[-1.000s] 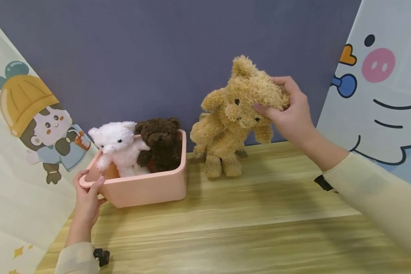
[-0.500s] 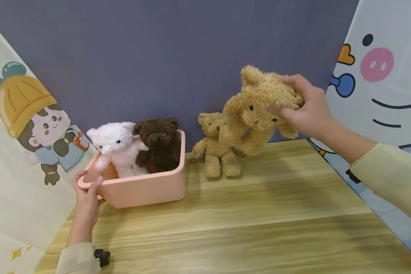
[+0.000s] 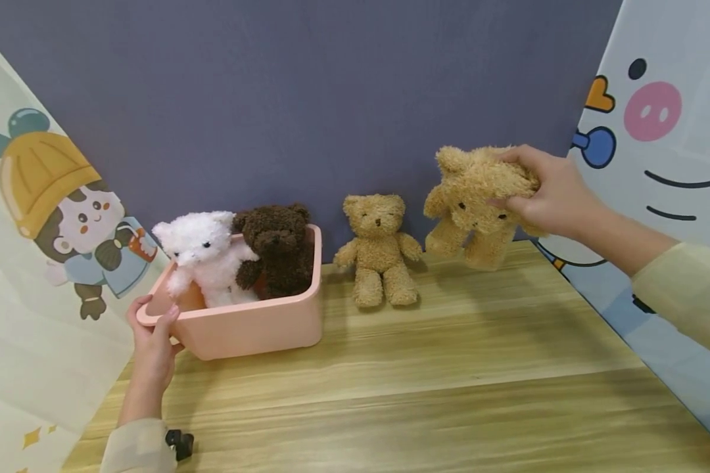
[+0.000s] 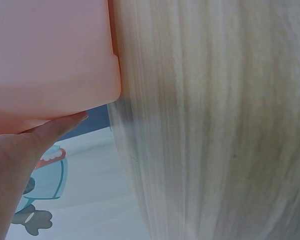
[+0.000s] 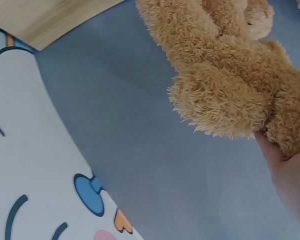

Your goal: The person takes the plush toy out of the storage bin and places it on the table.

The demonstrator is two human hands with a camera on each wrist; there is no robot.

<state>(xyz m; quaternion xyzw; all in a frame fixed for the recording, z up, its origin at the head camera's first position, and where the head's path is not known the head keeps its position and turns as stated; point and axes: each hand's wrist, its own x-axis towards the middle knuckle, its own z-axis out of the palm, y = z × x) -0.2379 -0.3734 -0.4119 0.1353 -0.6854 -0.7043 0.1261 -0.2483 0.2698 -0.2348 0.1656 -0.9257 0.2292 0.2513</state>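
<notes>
My right hand (image 3: 553,190) grips the head of a large tan teddy bear (image 3: 479,190) at the back right, near the wall. The bear tilts forward, and its feet hang close to the table top; whether they touch cannot be told. In the right wrist view its curly fur (image 5: 225,95) fills the upper right. My left hand (image 3: 154,338) pinches the left front corner of a pink bin (image 3: 254,328), thumb over the rim. A white plush bear (image 3: 204,246) and a dark brown teddy bear (image 3: 275,243) sit inside it, side by side.
Between the bin and the large bear, a smaller tan teddy bear (image 3: 378,249) sits upright against the grey-blue back wall (image 3: 331,85). The wooden table (image 3: 390,394) spreads in front. Cartoon-printed panels flank it, one left (image 3: 53,368) and one right (image 3: 680,177).
My right hand has carried the large tan bear rightward and lowered it, uncovering the smaller tan bear behind. My left hand and the bin have stayed put.
</notes>
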